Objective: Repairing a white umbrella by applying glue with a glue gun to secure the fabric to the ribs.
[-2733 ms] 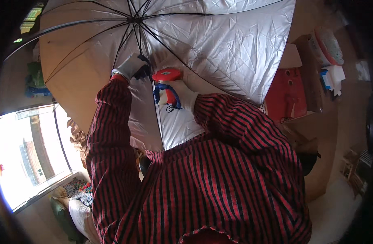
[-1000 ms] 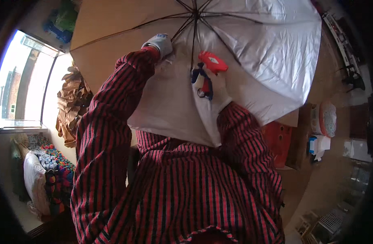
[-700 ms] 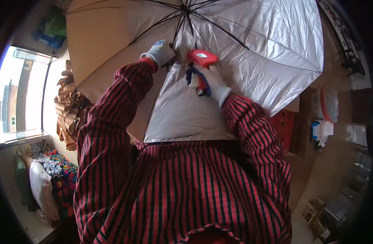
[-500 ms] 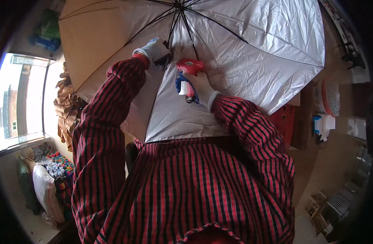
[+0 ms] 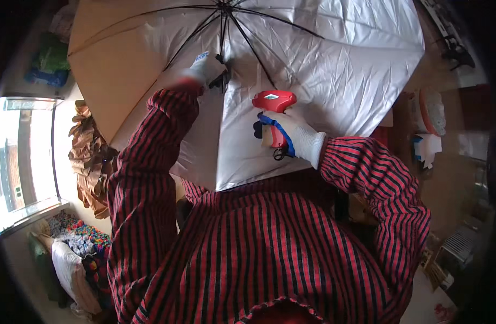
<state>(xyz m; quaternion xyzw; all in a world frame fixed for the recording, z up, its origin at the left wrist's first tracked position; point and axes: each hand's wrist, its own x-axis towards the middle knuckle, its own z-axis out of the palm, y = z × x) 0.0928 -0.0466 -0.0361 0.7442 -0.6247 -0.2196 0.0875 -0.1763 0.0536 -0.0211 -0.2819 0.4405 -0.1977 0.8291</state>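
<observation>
An opened umbrella lies before me, its silvery inner side and black ribs facing me. My left hand, in a white glove with dark fingertips, is closed at a black umbrella rib below the hub. What its fingertips pinch is partly covered. To the right, my right hand wraps round the grip of a red pistol-shaped handheld tool. A blue strap runs by that hand, and a small black ring hangs at the grip's lower end. The tool's head is apart from my left hand, over the silver cloth.
Left of the umbrella are crumpled brown paper and a bright window. Multicoloured knitted-looking cloth is heaped at lower left. A round tub and a white-and-blue box stand on the right.
My right hand has drawn the red tool to the right and slightly toward me, away from my left hand. My left hand stays by the rib. The view has shifted a little.
</observation>
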